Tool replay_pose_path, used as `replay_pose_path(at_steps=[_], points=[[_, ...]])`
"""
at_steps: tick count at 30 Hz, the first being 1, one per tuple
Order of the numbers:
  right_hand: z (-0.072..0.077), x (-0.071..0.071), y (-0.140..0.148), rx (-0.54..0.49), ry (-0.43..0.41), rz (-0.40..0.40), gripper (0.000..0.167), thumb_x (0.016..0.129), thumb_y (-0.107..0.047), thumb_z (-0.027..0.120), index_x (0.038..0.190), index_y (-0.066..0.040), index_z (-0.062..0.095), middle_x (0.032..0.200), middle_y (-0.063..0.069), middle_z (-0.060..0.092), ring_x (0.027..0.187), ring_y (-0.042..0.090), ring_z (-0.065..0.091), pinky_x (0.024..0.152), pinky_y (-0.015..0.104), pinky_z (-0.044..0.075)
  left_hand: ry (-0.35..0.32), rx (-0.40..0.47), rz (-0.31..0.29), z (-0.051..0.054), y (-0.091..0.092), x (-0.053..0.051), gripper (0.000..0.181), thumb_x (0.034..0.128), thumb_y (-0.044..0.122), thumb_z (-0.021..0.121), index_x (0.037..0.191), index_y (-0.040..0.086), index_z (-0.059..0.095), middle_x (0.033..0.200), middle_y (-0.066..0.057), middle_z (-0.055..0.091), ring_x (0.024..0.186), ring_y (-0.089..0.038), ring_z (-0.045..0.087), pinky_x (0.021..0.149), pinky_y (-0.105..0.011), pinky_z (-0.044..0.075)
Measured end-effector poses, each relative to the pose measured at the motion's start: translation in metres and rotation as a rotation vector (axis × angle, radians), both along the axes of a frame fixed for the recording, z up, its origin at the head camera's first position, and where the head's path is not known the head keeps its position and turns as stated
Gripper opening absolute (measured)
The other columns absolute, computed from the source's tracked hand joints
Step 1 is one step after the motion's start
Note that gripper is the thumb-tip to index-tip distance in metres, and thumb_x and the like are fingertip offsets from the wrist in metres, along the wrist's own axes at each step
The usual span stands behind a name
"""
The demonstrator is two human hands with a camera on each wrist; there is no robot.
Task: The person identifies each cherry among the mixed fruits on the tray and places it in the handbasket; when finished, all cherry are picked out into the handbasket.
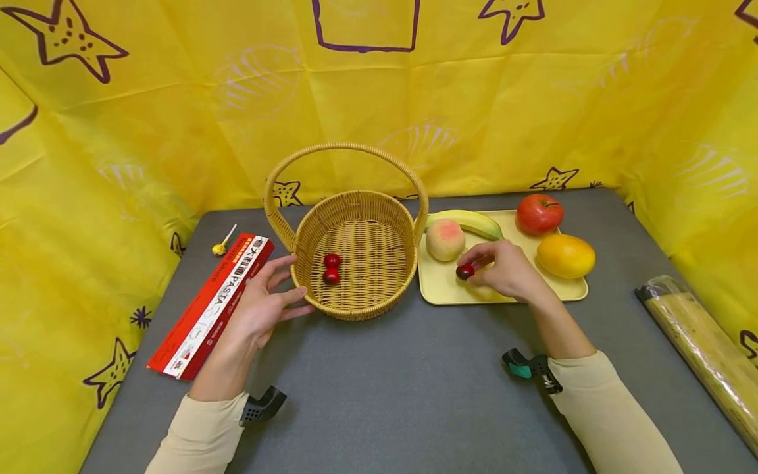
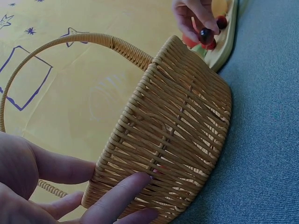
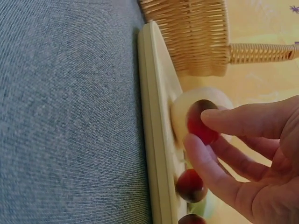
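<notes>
My right hand (image 1: 503,266) pinches a dark red cherry (image 1: 464,272) between thumb and fingertips, over the front of a cream tray (image 1: 438,296). In the right wrist view, another cherry (image 3: 191,185) lies on the tray below the held cherry (image 3: 202,122), and part of a third shows at the bottom edge. With fairly straight, spread fingers, my left hand (image 1: 263,303) touches the left rim and outer wall of a round wicker basket (image 1: 379,263) with a tall arched handle. Two red cherries (image 1: 331,270) lie on the basket's floor, left of its middle.
The tray also bears a peach (image 1: 445,240), a banana (image 1: 470,222), a red apple (image 1: 539,214) and a yellow mango (image 1: 566,256). A red pasta box (image 1: 207,309) and a lollipop (image 1: 220,249) lie left. A clear-wrapped long pack (image 1: 705,349) lies at the right edge.
</notes>
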State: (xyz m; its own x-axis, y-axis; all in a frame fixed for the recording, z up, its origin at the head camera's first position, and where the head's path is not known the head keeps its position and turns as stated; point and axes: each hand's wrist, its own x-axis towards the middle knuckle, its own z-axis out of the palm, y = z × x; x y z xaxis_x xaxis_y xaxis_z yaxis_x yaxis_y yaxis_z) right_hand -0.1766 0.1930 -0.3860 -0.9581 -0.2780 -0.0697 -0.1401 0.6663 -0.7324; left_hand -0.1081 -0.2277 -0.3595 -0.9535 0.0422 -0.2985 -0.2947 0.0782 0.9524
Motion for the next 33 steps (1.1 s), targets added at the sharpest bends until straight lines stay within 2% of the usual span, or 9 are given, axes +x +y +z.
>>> replay_pose_path(at_steps=[11, 20, 28, 33], points=[[0.006, 0.005, -0.001, -0.053, -0.036, 0.03, 0.028, 0.078, -0.005, 0.088, 0.103, -0.015, 0.081, 0.093, 0.006, 0.078, 0.088, 0.024, 0.068, 0.075, 0.029, 0.052, -0.005, 0.002, -0.006, -0.002, 0.0, 0.001, 0.067, 0.1032, -0.003, 0.057, 0.163, 0.01, 0.027, 0.166, -0.022, 0.03, 0.106, -0.023, 0.074, 0.086, -0.041, 0.067], [0.019, 0.011, -0.007, -0.064, -0.035, 0.064, 0.027, 0.08, -0.006, 0.088, 0.104, -0.016, 0.08, 0.095, 0.003, 0.079, 0.092, 0.023, 0.069, 0.084, 0.035, 0.051, -0.004, 0.007, -0.007, -0.001, -0.001, 0.001, 0.068, 0.1031, -0.003, 0.057, 0.162, 0.009, 0.027, 0.166, -0.022, 0.03, 0.105, -0.021, 0.074, 0.085, -0.04, 0.067], [0.03, 0.017, -0.012, -0.075, -0.01, 0.067, 0.027, 0.081, -0.008, 0.087, 0.105, -0.017, 0.08, 0.096, 0.002, 0.078, 0.092, 0.022, 0.068, 0.082, 0.033, 0.053, 0.001, 0.009, -0.005, -0.002, 0.0, 0.0, 0.068, 0.103, -0.003, 0.057, 0.162, 0.009, 0.027, 0.166, -0.023, 0.03, 0.104, -0.022, 0.074, 0.086, -0.04, 0.067], [0.036, 0.021, -0.017, -0.114, -0.005, 0.08, 0.027, 0.081, -0.01, 0.088, 0.105, -0.016, 0.08, 0.096, 0.003, 0.078, 0.093, 0.022, 0.067, 0.086, 0.036, 0.054, -0.003, 0.004, 0.001, -0.003, 0.0, -0.001, 0.068, 0.1032, -0.002, 0.057, 0.163, 0.01, 0.027, 0.166, -0.023, 0.029, 0.104, -0.022, 0.074, 0.086, -0.041, 0.067]])
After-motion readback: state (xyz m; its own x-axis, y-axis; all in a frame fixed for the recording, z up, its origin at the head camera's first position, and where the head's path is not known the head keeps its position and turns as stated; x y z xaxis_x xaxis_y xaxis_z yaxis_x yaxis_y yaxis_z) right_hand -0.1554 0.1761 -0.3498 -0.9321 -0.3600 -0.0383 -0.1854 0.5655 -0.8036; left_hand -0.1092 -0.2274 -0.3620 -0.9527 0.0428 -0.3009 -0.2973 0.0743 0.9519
